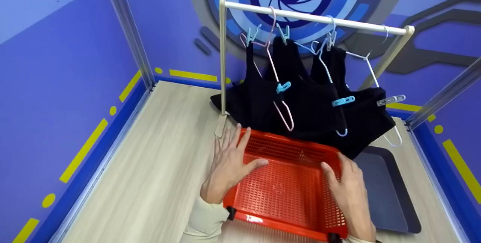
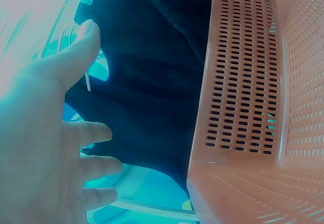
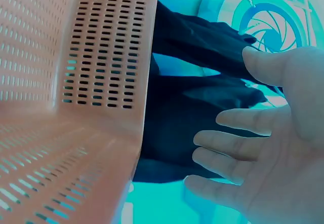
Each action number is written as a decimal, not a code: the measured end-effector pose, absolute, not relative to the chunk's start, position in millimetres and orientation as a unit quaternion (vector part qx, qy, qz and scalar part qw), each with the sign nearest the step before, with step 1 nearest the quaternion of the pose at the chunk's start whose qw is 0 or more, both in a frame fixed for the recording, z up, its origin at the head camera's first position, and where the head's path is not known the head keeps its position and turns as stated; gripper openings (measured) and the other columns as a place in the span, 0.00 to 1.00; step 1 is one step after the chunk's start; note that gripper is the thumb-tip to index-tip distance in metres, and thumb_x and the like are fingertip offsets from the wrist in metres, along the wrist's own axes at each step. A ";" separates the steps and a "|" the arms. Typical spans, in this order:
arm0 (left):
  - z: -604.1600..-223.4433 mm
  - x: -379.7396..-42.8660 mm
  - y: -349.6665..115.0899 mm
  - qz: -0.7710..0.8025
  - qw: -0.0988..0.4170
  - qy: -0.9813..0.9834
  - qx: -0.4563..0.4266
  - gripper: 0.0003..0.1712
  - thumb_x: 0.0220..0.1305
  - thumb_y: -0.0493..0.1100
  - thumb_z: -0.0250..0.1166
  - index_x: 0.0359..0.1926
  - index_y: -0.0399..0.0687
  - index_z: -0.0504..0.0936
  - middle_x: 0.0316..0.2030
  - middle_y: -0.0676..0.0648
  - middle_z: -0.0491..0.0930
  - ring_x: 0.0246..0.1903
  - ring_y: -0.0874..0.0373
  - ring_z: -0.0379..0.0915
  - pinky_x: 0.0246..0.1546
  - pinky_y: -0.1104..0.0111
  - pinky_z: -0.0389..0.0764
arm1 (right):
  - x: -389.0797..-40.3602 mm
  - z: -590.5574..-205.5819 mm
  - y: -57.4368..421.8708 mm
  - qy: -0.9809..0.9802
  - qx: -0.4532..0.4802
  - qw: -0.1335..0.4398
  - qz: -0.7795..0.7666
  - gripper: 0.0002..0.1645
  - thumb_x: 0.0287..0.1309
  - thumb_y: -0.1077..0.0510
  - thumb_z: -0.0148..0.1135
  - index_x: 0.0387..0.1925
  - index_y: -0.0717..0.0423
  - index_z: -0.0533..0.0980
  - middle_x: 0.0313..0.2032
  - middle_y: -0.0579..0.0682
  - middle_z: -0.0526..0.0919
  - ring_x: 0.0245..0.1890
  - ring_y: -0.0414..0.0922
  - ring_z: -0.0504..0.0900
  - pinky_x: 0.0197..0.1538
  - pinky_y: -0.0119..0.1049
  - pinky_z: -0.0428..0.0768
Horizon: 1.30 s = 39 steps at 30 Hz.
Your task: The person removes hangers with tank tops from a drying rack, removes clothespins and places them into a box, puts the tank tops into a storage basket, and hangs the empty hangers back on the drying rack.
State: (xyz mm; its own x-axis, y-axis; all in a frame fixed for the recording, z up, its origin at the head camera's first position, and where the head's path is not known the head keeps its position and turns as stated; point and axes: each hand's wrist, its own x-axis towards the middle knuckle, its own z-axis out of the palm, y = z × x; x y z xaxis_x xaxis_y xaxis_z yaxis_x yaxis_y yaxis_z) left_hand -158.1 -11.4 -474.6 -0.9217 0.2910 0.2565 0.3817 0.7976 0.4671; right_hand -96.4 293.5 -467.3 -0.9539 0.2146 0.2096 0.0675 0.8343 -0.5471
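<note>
A red plastic basket [image 1: 280, 183] with perforated walls stands at the front of the table, nothing inside it. My left hand [image 1: 229, 164] is at its left side, fingers spread and pointing forward; in the left wrist view the left hand [image 2: 55, 127] appears apart from the rim. At the right side is my right hand [image 1: 349, 190], thumb over the basket; the right wrist view shows that hand's fingers [image 3: 230, 148] extended, gripping nothing. Behind the basket, black tops [image 1: 300, 100] hang on pink, blue and white hangers, with clothespins [image 1: 283, 87] clipped on them.
A wooden rack [image 1: 315, 18] holds the hangers, its left foot [image 1: 221, 125] close to my left fingertips. To the right, a dark grey tray [image 1: 387, 190] lies partly under the black cloth. Purple panels with metal posts [image 1: 129, 25] enclose the wooden tabletop [image 1: 150, 141].
</note>
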 end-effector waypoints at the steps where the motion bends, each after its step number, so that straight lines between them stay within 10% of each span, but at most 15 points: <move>1: -473.8 -158.2 -10.7 -0.263 0.085 -0.944 -0.179 0.57 0.53 0.80 0.52 0.76 0.58 0.48 0.75 0.44 0.42 0.73 0.41 0.33 0.66 0.38 0.38 | -95.3 -466.3 296.1 -0.948 -0.080 0.131 0.277 0.43 0.67 0.39 0.54 0.68 0.67 0.61 0.64 0.70 0.63 0.63 0.68 0.60 0.60 0.65 0.60; 39: -462.4 -157.2 -8.9 -0.296 0.084 -0.931 -0.198 0.56 0.56 0.79 0.51 0.76 0.56 0.47 0.75 0.46 0.40 0.73 0.49 0.30 0.68 0.41 0.36 | -88.6 -476.9 362.3 -0.972 -0.087 0.024 0.218 0.49 0.66 0.33 0.48 0.63 0.76 0.63 0.58 0.77 0.65 0.57 0.73 0.63 0.55 0.70 0.62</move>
State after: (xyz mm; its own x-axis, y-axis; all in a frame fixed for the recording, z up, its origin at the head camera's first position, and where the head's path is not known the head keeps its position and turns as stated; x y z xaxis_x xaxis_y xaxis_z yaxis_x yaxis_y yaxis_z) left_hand -157.2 -8.9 -462.4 -0.9071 0.3195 0.2739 0.4190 0.7459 0.5178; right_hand -88.6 362.3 -476.9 -0.9838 0.1789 0.0084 0.1581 0.8899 -0.4278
